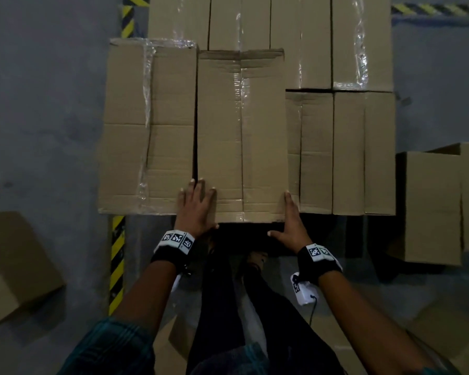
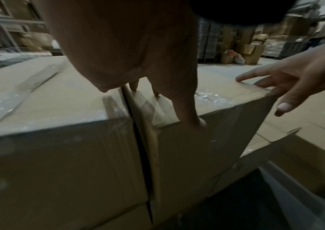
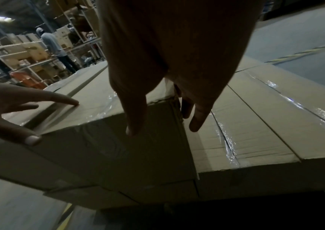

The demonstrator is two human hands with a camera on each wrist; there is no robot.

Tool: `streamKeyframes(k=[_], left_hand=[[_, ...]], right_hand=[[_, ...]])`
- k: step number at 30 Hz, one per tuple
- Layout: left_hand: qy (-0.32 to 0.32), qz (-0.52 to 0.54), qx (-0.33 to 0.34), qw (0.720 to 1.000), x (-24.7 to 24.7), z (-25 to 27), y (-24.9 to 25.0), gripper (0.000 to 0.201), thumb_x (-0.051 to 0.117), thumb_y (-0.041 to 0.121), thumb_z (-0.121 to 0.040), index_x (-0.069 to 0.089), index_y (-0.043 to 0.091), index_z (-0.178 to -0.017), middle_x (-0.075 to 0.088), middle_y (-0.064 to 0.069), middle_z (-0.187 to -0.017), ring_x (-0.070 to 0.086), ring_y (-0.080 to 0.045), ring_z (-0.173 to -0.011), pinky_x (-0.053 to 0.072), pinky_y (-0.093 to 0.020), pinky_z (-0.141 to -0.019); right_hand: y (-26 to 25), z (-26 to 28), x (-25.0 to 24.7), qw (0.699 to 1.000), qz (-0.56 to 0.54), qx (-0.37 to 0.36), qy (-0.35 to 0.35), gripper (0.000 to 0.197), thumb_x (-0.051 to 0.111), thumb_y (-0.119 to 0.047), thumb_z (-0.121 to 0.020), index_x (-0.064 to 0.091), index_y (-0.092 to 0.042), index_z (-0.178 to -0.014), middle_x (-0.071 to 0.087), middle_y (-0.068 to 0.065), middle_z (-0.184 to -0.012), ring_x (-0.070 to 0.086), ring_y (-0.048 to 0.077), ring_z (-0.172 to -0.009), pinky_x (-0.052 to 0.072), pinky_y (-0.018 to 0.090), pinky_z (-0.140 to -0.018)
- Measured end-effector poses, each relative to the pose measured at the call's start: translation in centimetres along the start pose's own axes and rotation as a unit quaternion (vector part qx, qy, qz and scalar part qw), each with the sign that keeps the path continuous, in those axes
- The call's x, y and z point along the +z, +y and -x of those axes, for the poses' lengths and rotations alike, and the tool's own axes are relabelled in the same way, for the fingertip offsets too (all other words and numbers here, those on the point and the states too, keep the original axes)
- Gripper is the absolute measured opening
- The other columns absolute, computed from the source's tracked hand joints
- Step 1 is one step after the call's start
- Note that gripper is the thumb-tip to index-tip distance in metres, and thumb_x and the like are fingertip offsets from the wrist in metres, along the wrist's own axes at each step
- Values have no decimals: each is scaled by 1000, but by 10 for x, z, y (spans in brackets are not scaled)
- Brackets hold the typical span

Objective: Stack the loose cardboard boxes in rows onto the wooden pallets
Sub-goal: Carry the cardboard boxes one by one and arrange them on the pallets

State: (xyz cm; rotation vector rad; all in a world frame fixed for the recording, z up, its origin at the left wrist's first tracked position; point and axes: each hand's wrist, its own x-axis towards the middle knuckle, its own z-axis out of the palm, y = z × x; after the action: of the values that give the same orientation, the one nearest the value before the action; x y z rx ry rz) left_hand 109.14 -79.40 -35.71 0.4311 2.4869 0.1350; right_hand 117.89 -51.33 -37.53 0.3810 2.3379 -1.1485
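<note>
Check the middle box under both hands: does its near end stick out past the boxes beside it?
Yes. The middle box juts toward the person past the left box and right boxes.

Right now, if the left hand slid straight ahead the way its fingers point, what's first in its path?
Nothing close: the left hand lies flat on the middle box, fingers along its top. The way looks free to the far edge, where the back row begins; any height step is unclear.

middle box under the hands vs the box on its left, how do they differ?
1. Contact: both hands, left hand and right hand, touch the middle box; only the left hand's fingers overlap the left box.
2. Position: the middle box's near edge sticks out toward the person; the left box's edge sits farther back.
3. Tape: the left box shows a wrinkled, shiny strip; the middle box's tape lies flatter.

Both are plain brown cardboard, closed, lying lengthwise, separated by a narrow gap.
</note>
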Motion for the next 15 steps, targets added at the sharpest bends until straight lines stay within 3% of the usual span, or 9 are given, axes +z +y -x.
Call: streamKeyframes(k=[3,7,9,11,15], left_hand=[[20,6,-6,1000,8,2,-9,121,85,41,-66,7,22,-156,-8,-21,-161,-9,-40,-148,1,-52,-119],[96,34,9,995,22,0,-12,117,86,8,-57,21,11,-154,6,-27,-159,11,-44,-147,16,-51,-117],[110,50,11,993,24,-1,-14,110,81,-3,-59,24,5,-153,8,-28,-158,16,-45,-145,22,-51,-116],[119,52,17,991,23,1,-17,101,74,-10,-62,26,0,-150,12,-29,-158,21,-45,-144,27,-52,-115],[118,54,32,991,21,-2,-24,92,67,-15,-63,31,-4,-147,20,-28,-156,29,-46,-141,36,-53,-110]], right_hand=[[8,0,6,999,22,-31,16,119,81,-9,-75,-6,-16,-156,-5,1,-165,4,4,-144,11,18,-113],[16,-2,9,998,27,-37,50,108,77,-11,-81,-1,-11,-156,7,5,-164,14,6,-142,10,7,-109],[15,-3,12,996,17,-51,68,105,75,-9,-82,1,-10,-156,14,8,-162,21,14,-144,9,0,-106],[14,-7,17,995,21,-60,82,101,72,-7,-82,3,-10,-156,20,11,-161,29,22,-143,13,3,-105],[9,-11,21,993,28,-63,101,99,71,-6,-83,5,-9,-157,25,14,-159,33,27,-142,18,14,-109]])
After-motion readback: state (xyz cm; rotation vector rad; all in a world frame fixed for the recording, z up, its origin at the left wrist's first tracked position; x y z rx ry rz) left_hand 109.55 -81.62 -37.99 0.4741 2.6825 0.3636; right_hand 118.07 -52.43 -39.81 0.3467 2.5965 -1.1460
